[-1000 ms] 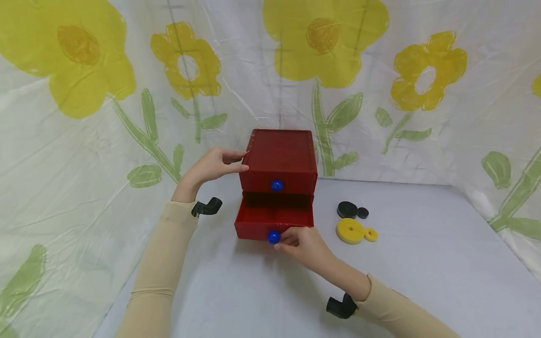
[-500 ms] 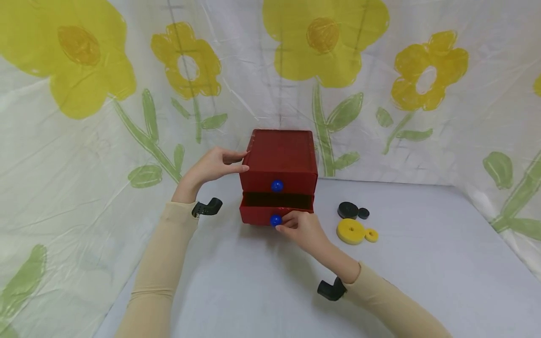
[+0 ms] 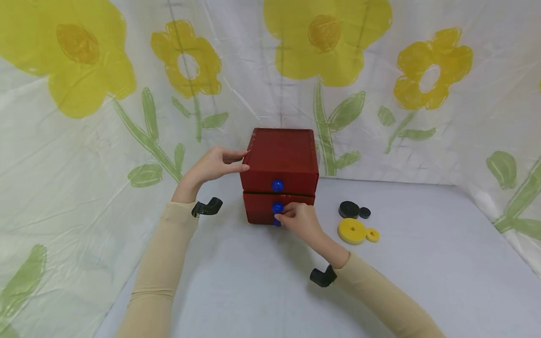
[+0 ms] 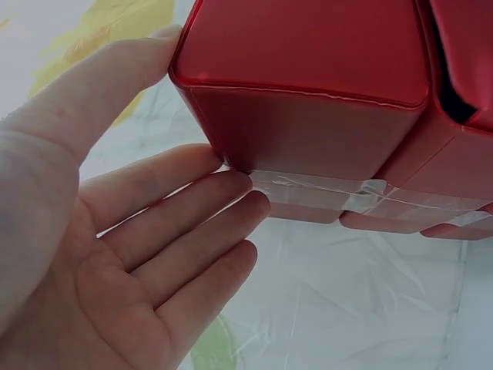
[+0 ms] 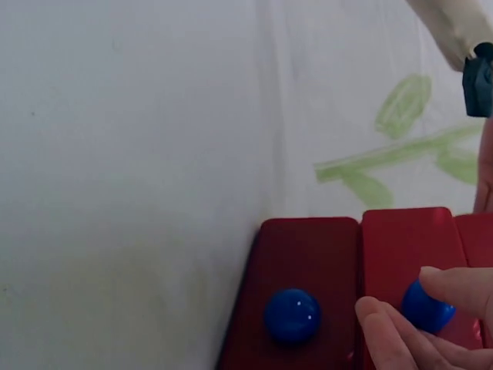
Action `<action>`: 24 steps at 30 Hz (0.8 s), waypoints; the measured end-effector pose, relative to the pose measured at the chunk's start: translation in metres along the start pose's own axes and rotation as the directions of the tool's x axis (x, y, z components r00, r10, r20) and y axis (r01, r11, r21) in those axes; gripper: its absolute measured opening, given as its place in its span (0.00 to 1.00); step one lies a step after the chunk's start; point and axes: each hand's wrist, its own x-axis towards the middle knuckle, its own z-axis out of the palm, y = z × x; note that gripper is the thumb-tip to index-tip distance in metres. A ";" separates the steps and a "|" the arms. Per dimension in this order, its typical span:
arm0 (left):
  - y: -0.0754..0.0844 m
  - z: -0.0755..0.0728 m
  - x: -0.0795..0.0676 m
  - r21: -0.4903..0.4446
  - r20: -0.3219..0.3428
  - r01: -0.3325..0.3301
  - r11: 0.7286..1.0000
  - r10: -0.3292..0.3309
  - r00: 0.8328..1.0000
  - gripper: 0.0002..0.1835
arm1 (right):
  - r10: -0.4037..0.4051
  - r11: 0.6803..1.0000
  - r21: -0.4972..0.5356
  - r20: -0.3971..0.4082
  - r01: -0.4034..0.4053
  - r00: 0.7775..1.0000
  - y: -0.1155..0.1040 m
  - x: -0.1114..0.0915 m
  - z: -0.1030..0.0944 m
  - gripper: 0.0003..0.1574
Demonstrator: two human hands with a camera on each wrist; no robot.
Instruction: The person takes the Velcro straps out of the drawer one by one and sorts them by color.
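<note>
A red drawer box (image 3: 281,152) with blue knobs stands on the table in the head view. At its upper left edge my left hand (image 3: 215,164) touches the box; in the left wrist view its thumb meets the corner and the fingers (image 4: 185,223) lie straight along the side. My right hand (image 3: 302,219) pinches the blue knob (image 5: 426,308) of the middle drawer (image 5: 412,239), thumb on one side and fingers on the other. That drawer stands almost flush with the box. Beside it, the bottom drawer (image 5: 316,258) carries its own blue knob (image 5: 293,316).
Right of the box lie a large black disc (image 3: 349,210), a small black disc (image 3: 365,213), a large yellow disc (image 3: 352,231) and a small yellow ring (image 3: 373,234). Behind the white table (image 3: 236,291) hangs a flowered sheet (image 3: 262,84).
The middle drawer has slid back into the box from well open, pushed by my right hand on its knob. The bottom knob has come into sight. My left hand has stayed in place.
</note>
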 end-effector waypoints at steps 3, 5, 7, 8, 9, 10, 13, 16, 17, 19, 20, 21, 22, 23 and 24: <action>0.001 -0.001 0.000 -0.006 0.000 -0.012 1.000 0.012 1.000 0.34 | 0.008 1.000 0.012 -0.016 -0.007 1.000 0.002 0.006 0.001 0.13; 0.001 -0.001 -0.001 -0.010 -0.002 -0.013 1.000 0.013 1.000 0.33 | 0.016 1.000 0.015 -0.025 -0.015 1.000 0.004 0.009 0.001 0.13; 0.001 -0.001 -0.001 -0.014 -0.003 -0.015 1.000 0.015 1.000 0.33 | 0.027 1.000 0.017 -0.031 -0.027 0.999 0.004 0.010 0.001 0.14; 0.001 -0.001 -0.001 -0.015 -0.003 -0.016 1.000 0.016 1.000 0.33 | 0.035 0.999 0.021 -0.030 -0.034 0.999 0.004 0.011 0.001 0.14; 0.001 -0.001 -0.001 -0.016 -0.005 -0.013 1.000 0.013 1.000 0.33 | 0.041 0.999 0.023 -0.029 -0.041 0.999 0.004 0.011 0.001 0.14; 0.001 -0.001 -0.001 -0.018 -0.004 -0.011 1.000 0.011 1.000 0.33 | 0.045 0.999 0.025 -0.028 -0.045 0.999 0.004 0.011 0.001 0.14; 0.001 -0.001 -0.001 -0.024 -0.002 -0.015 1.000 0.015 1.000 0.32 | 0.045 0.999 0.023 -0.033 -0.045 0.998 0.005 0.012 0.002 0.14; 0.005 -0.001 -0.002 -0.024 -0.002 -0.009 1.000 0.009 1.000 0.32 | 0.037 0.999 0.006 -0.045 -0.037 0.998 0.007 0.010 0.004 0.14; 0.004 0.000 -0.002 -0.021 -0.004 -0.007 1.000 0.007 1.000 0.32 | 0.033 0.999 -0.002 -0.050 -0.033 0.998 0.008 0.009 0.005 0.13; 0.004 0.000 -0.002 -0.024 -0.003 -0.004 1.000 0.004 1.000 0.32 | 0.027 0.999 -0.020 -0.058 -0.028 0.998 0.010 0.007 0.007 0.13; 0.004 0.001 -0.002 -0.026 -0.003 -0.003 1.000 0.003 1.000 0.32 | 0.025 0.999 -0.028 -0.061 -0.027 0.998 0.011 0.007 0.008 0.13; -0.001 0.001 0.000 -0.028 -0.005 -0.005 1.000 0.005 1.000 0.33 | 0.020 0.999 -0.036 -0.064 -0.023 0.998 0.013 0.006 0.009 0.13; -0.001 0.001 0.000 -0.031 -0.003 -0.005 1.000 0.004 1.000 0.33 | 0.017 0.999 -0.042 -0.065 -0.020 0.998 0.014 0.005 0.009 0.13; -0.001 0.001 0.000 -0.033 -0.001 -0.007 0.999 0.007 1.000 0.33 | 0.016 0.999 -0.046 -0.065 -0.019 0.998 0.015 0.004 0.010 0.13; -0.001 0.001 0.000 -0.037 0.001 -0.009 0.999 0.009 1.000 0.33 | 0.017 0.999 -0.050 -0.064 -0.020 0.998 0.017 0.003 0.011 0.13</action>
